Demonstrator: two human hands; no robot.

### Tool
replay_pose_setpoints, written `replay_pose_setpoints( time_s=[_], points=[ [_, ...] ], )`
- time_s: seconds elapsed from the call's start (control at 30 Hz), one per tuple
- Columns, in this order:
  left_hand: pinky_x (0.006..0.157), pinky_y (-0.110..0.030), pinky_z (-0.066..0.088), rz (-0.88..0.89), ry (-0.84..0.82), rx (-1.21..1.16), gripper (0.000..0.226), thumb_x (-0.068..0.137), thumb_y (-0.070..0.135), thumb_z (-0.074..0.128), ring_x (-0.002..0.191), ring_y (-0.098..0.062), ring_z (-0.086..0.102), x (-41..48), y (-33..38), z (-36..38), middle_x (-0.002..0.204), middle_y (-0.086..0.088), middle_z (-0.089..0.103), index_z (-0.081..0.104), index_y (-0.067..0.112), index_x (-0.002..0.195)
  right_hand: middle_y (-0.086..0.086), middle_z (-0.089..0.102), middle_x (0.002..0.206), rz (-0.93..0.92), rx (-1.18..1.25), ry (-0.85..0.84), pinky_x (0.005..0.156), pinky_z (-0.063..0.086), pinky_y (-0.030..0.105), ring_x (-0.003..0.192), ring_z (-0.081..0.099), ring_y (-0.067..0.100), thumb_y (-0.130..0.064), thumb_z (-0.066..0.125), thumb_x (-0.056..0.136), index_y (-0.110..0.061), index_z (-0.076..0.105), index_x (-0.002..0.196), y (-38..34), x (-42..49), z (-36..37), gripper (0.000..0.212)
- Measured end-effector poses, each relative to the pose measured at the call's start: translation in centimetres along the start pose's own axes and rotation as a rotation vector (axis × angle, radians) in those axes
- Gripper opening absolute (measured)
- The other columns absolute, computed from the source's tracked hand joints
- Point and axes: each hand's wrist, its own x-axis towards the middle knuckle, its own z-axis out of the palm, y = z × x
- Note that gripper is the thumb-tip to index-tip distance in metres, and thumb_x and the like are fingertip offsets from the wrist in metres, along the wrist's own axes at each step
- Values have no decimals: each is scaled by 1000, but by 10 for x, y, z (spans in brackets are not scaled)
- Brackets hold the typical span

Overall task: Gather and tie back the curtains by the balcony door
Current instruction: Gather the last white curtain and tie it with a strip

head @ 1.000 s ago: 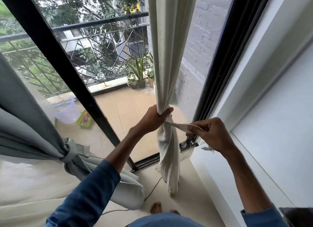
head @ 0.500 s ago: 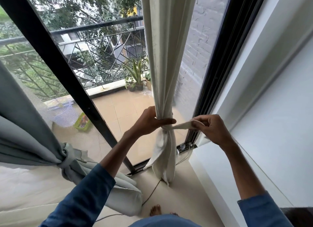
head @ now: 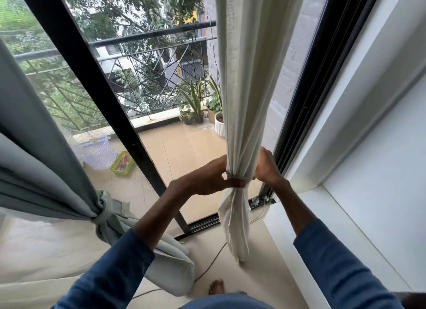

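Both hands clamp the cream curtain (head: 242,101) at its cinched waist: left hand (head: 207,179) fingers pinch the tie (head: 239,178), right hand (head: 267,168) grips behind. Grey curtain (head: 41,170) hangs knotted at left.

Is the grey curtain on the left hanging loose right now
No, the grey curtain is already bunched and knotted with a tie, while both hands work on the cream curtain.

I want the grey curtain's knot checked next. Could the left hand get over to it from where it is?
Probably yes. The left hand is clamped on the cream curtain at its tie band, so it must let go first. The grey curtain's knot hangs lower to the left, with nothing between them.
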Motion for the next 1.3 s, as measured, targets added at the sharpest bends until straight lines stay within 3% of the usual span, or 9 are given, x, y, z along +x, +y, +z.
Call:
replay_pose_setpoints(
  time_s=[0.13, 0.3, 0.53, 0.6, 0.67, 0.73, 0.93, 1.1, 1.3],
  points=[
    [99, -33, 49, -5, -104, 193, 47, 95, 49, 62, 117, -10, 55, -4, 10, -7, 136, 8, 56, 54, 28, 137, 25, 69, 87, -142, 78, -91, 75, 57, 47, 87, 66, 34, 9, 79, 78, 15, 65, 101, -4, 3, 3, 27],
    [80, -24, 44, -41, -120, 441, 46, 97, 53, 55, 94, 4, 42, -11, 29, -10, 132, 8, 57, 52, 29, 136, 13, 75, 97, -38, 219, -219, 82, 57, 61, 98, 71, 39, -35, 75, 74, -2, 71, 99, 12, 13, 7, 41],
    [72, -25, 36, 22, -111, 584, 45, 98, 57, 49, 81, -2, 37, -13, 41, 3, 124, 5, 61, 57, 28, 131, 11, 69, 127, 68, 504, -425, 99, 54, 55, 117, 66, 26, -59, 84, 68, -10, 57, 138, -10, -3, -9, 90],
    [72, -26, 38, 48, -127, 592, 46, 98, 59, 47, 84, -4, 43, -12, 43, 7, 127, 6, 60, 55, 31, 134, 8, 64, 131, 113, 493, -366, 89, 60, 36, 98, 71, 10, -47, 75, 87, -5, 51, 142, -17, -4, -10, 73],
    [72, -25, 38, 63, -151, 591, 46, 98, 60, 45, 83, -3, 44, -11, 44, 11, 126, 8, 60, 54, 33, 135, 12, 63, 116, 179, 548, -260, 63, 56, 12, 66, 67, -1, -2, 48, 103, 8, 43, 144, -15, -6, -5, 42],
    [73, -26, 40, 55, -171, 598, 46, 99, 61, 41, 84, -4, 46, -10, 46, 13, 123, 8, 62, 54, 34, 134, 4, 59, 96, 268, 606, -268, 55, 52, 9, 58, 65, -2, 11, 37, 102, 11, 42, 142, -43, -27, -19, 41],
    [78, -37, 51, 17, -135, 624, 50, 101, 63, 33, 92, -21, 62, -8, 40, 14, 111, 0, 66, 58, 26, 123, 11, 74, 116, 127, 468, -383, 94, 57, 53, 113, 69, 33, -15, 78, 85, -12, 66, 127, 40, 14, 9, 44],
    [76, -42, 55, -23, -70, 503, 62, 100, 68, 28, 82, -23, 66, 2, 14, 17, 100, -3, 70, 60, 17, 114, 15, 72, 121, 145, 620, -385, 103, 54, 48, 117, 68, 29, -4, 69, 93, 0, 67, 123, 14, -21, -13, 30],
    [81, -41, 56, -40, -32, 227, 56, 99, 65, 39, 89, -18, 69, 12, -12, 10, 101, -1, 72, 66, 19, 115, 17, 66, 132, 124, 791, -503, 108, 49, 41, 126, 61, 31, -41, 48, 100, -7, 60, 136, 23, -58, -16, 51]
  ],
)
